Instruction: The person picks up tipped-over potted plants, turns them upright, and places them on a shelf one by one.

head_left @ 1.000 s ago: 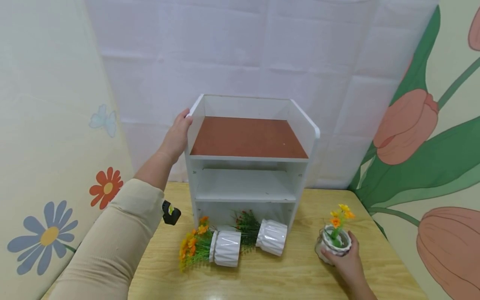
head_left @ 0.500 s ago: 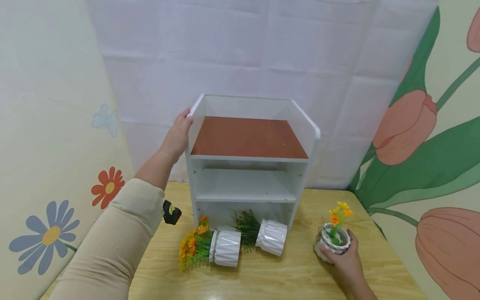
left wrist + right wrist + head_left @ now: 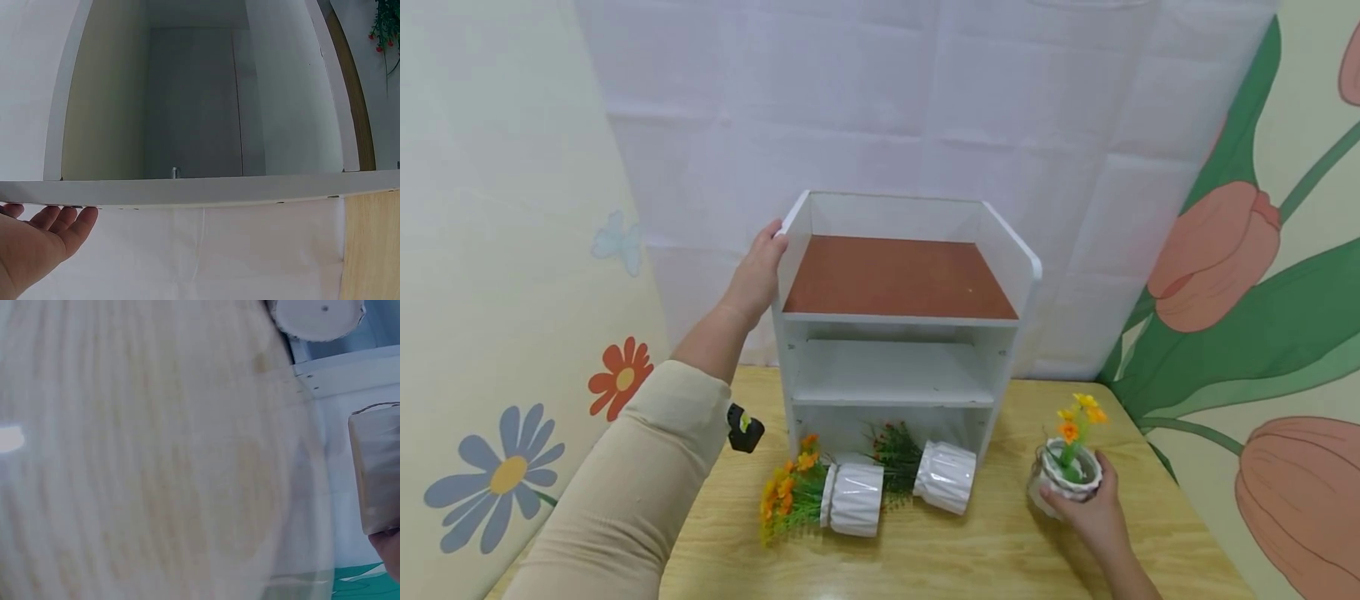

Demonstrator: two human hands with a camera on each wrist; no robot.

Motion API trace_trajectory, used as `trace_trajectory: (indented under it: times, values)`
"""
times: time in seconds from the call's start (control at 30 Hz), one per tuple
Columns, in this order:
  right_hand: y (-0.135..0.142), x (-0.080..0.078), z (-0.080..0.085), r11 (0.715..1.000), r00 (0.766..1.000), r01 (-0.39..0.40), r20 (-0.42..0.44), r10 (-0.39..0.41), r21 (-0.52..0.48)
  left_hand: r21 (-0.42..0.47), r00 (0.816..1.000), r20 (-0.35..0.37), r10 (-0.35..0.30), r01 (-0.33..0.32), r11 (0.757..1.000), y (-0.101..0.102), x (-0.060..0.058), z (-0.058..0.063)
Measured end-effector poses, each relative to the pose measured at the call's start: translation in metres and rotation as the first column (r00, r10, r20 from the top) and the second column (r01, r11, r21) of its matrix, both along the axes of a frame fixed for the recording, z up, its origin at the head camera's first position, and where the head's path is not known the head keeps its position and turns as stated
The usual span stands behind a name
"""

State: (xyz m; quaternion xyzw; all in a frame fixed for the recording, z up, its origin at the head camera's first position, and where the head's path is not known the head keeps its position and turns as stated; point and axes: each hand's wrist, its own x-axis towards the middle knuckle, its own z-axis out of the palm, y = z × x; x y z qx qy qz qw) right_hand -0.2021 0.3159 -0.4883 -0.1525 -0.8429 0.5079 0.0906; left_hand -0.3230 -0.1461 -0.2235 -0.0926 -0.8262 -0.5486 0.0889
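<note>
My left hand [image 3: 751,279] rests against the left side panel of a white shelf unit [image 3: 891,318] with a brown top board. In the left wrist view, fairly straight fingers [image 3: 78,231] touch the panel's outer face. At the right, my right hand [image 3: 1099,518] grips a small white flowerpot [image 3: 1042,490], thumb and fingers on its sides. Yellow and orange flowers [image 3: 1078,417] stand up from it. The right wrist view shows only the pot's side [image 3: 381,472] and a bit of the hand at the edge. The pot is roughly upright.
Two white ribbed pots lie on their sides before the shelf, one with orange flowers [image 3: 854,500], one with red-dotted greenery [image 3: 946,477]. A wooden table [image 3: 940,562] carries everything. White cloth [image 3: 880,100] hangs behind; a tulip-painted wall [image 3: 1217,258] bounds the right.
The flowerpot in my right hand has shifted slightly, its flowers standing a little higher in the view. My left hand stays at the panel, and the fallen pots lie as before.
</note>
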Motion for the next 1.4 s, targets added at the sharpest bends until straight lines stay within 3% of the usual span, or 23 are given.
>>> trace_trajectory:
  times: [0.27, 0.57, 1.4]
  values:
    - [-0.006, -0.003, 0.018, 1.0, 1.0, -0.018, 0.02, 0.018, 0.014, -0.005, 1.0, 0.003, -0.004, 0.004, 1.0, 0.0, 0.002, -0.001]
    - [-0.014, -0.002, 0.036, 1.0, 1.0, -0.028, -0.014, 0.028, -0.003, -0.014, 1.0, 0.007, -0.003, 0.004, 1.0, 0.001, 0.0, -0.001]
    - [-0.033, 0.007, 0.104, 0.993, 0.993, -0.113, -0.01, 0.113, 0.037, -0.014, 1.0, 0.007, -0.011, 0.011, 1.0, 0.003, -0.001, -0.001]
